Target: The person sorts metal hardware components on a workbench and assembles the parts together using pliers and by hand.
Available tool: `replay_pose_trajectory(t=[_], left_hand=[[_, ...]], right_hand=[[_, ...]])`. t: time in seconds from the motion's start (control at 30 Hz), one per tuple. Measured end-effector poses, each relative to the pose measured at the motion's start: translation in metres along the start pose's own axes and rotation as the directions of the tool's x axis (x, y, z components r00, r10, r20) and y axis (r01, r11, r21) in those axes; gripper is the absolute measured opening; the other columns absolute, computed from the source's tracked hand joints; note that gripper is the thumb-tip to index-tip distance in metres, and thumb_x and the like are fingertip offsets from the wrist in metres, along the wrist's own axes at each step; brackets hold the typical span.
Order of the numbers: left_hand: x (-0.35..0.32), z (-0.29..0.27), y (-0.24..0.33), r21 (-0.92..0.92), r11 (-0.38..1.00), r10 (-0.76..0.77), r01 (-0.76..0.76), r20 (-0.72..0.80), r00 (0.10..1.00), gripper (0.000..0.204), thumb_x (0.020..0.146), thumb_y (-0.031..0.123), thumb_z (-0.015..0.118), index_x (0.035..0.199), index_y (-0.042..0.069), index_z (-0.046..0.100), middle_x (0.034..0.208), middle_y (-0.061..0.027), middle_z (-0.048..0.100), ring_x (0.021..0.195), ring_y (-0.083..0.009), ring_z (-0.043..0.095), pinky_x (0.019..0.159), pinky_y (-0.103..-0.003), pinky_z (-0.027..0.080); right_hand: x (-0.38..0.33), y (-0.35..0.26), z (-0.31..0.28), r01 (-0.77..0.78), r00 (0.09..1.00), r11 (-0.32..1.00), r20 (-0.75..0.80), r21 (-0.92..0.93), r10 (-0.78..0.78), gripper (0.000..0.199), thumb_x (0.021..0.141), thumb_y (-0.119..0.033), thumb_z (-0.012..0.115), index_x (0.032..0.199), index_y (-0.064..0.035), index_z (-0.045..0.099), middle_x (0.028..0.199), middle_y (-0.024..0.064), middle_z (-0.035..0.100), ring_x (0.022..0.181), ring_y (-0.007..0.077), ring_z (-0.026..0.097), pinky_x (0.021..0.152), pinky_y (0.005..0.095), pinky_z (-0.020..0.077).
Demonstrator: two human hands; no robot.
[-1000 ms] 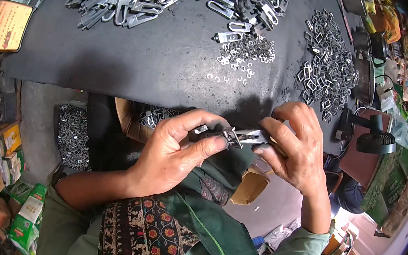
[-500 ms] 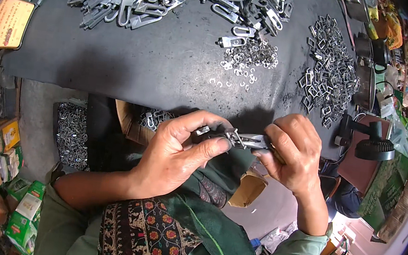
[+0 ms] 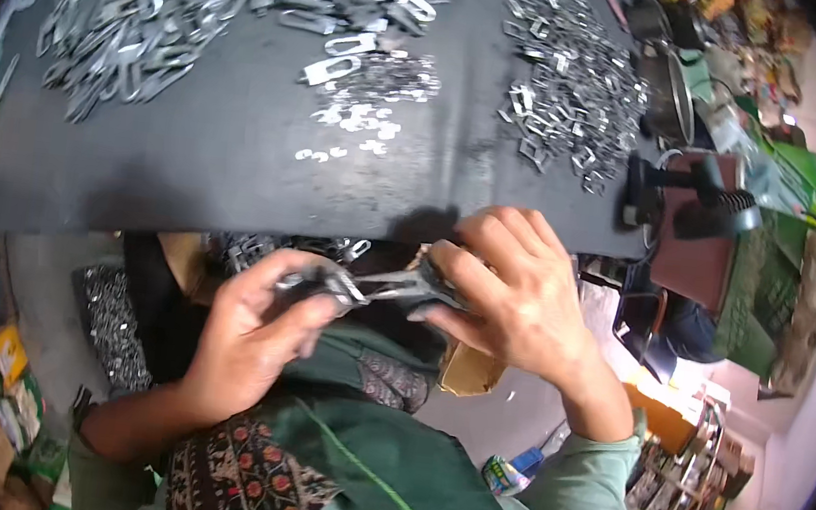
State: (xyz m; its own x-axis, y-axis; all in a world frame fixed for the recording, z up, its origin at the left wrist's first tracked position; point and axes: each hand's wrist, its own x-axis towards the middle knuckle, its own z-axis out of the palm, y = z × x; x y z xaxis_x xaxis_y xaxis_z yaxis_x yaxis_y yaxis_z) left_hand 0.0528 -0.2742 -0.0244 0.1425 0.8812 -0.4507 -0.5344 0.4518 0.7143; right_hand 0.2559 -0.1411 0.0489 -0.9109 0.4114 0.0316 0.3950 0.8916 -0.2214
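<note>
My left hand (image 3: 253, 333) and my right hand (image 3: 514, 292) meet just below the front edge of a black table (image 3: 197, 161). Between them they hold a small grey metal clip part (image 3: 379, 285); the left fingers pinch its left end, the right fingers close over its right end. Heaps of similar metal clips lie on the table: a big pile at the far left (image 3: 134, 12), another at the far right (image 3: 574, 83). A scatter of tiny metal pieces (image 3: 375, 100) lies in the table's middle.
A box of metal parts (image 3: 278, 245) sits under the table edge by my hands. A dark pot (image 3: 673, 89) and a black tool on a brown stand (image 3: 696, 202) are at the right. Another tray of parts (image 3: 108, 322) and packets lie on the floor at left.
The view has tilted so the table fills more of the top. Both hands have stayed together on the clip part, sitting slightly lower and further right.
</note>
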Motion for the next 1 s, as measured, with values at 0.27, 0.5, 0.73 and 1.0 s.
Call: replay_pose_trajectory(t=[0.27, 0.5, 0.73, 1.0], left_hand=[[0.011, -0.045, -0.037, 0.187, 0.982, 0.036, 0.005, -0.216, 0.976, 0.029, 0.104, 0.018, 0.037, 0.127, 0.003, 0.047, 0.102, -0.0096, 0.065, 0.058, -0.0084, 0.053, 0.047, -0.019, 0.034], [0.011, -0.034, -0.033, 0.367, 0.925, -0.063, 0.093, -0.093, 0.994, 0.022, 0.1, 0.013, 0.046, 0.117, 0.002, 0.055, 0.084, -0.0055, 0.065, 0.055, -0.0065, 0.051, 0.046, -0.019, 0.034], [0.012, -0.016, -0.024, 0.442, 0.896, -0.015, 0.033, -0.045, 0.999, 0.02, 0.096, 0.01, 0.056, 0.111, -0.002, 0.062, 0.075, -0.0037, 0.065, 0.059, -0.0057, 0.052, 0.055, -0.023, 0.044], [0.012, 0.003, -0.001, 0.401, 0.914, 0.051, -0.064, 0.041, 0.998, 0.016, 0.095, 0.008, 0.057, 0.107, 0.0, 0.064, 0.074, -0.0005, 0.063, 0.057, -0.0026, 0.049, 0.052, -0.021, 0.041]], right_hand=[[-0.051, 0.076, 0.03, -0.71, 0.6, 0.699, -0.449, 0.082, 0.662, 0.022, 0.082, -0.013, 0.072, 0.083, 0.0006, 0.055, 0.075, 0.0211, 0.057, 0.069, 0.0424, 0.056, 0.061, 0.0442, 0.045], [-0.041, 0.089, 0.036, -0.847, 0.484, 0.532, -0.412, 0.003, 0.772, 0.032, 0.084, -0.024, 0.071, 0.075, -0.0009, 0.051, 0.073, 0.0202, 0.059, 0.068, 0.0436, 0.057, 0.06, 0.0482, 0.0436], [-0.031, 0.081, 0.046, -0.796, 0.531, 0.605, -0.469, 0.009, 0.706, 0.032, 0.083, -0.021, 0.072, 0.075, -0.0009, 0.049, 0.074, 0.0192, 0.057, 0.07, 0.0415, 0.058, 0.061, 0.0481, 0.0444], [-0.036, 0.055, 0.031, -0.7, 0.636, 0.702, -0.334, 0.131, 0.696, 0.017, 0.084, -0.011, 0.069, 0.08, -0.0004, 0.056, 0.072, 0.0152, 0.056, 0.063, 0.0336, 0.056, 0.059, 0.0377, 0.0445]])
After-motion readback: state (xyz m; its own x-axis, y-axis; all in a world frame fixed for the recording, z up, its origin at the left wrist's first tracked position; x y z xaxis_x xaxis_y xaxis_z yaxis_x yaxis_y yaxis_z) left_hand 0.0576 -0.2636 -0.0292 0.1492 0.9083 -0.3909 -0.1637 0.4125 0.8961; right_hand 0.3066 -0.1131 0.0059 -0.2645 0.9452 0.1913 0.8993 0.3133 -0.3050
